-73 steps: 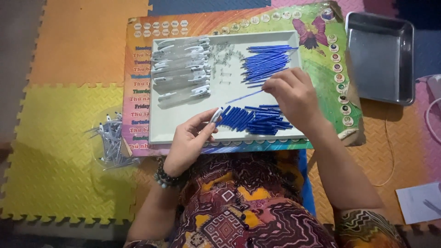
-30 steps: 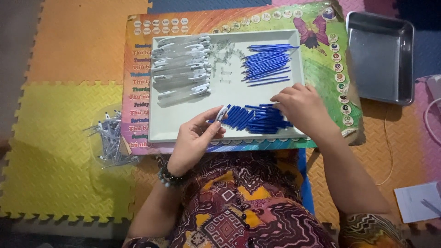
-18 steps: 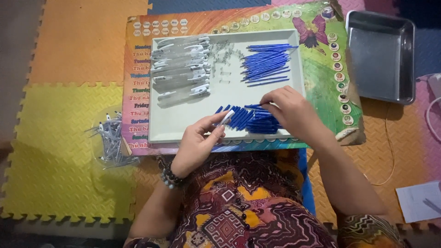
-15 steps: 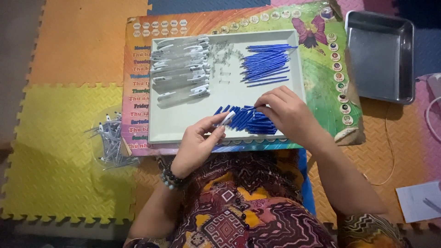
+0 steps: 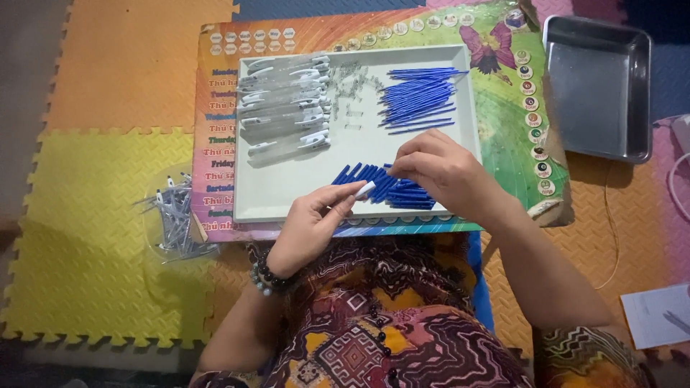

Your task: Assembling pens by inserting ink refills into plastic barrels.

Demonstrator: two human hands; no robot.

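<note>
A white tray lies on a colourful board in front of me. My left hand grips a pale pen barrel near the tray's front edge. Fingers of my right hand pinch into a pile of blue pen parts at the front of the tray. At the tray's back right lies a bundle of thin blue refills. Clear pen barrels with white clips are stacked at the back left, and small springs lie between them.
A heap of finished pens lies on the yellow foam mat at left. A metal tray sits at the right, and a white paper at the lower right. A cable runs over the orange mat.
My right hand came down from holding a thin blue refill above the tray to the blue pile at the front. The left hand kept its pen barrel.
</note>
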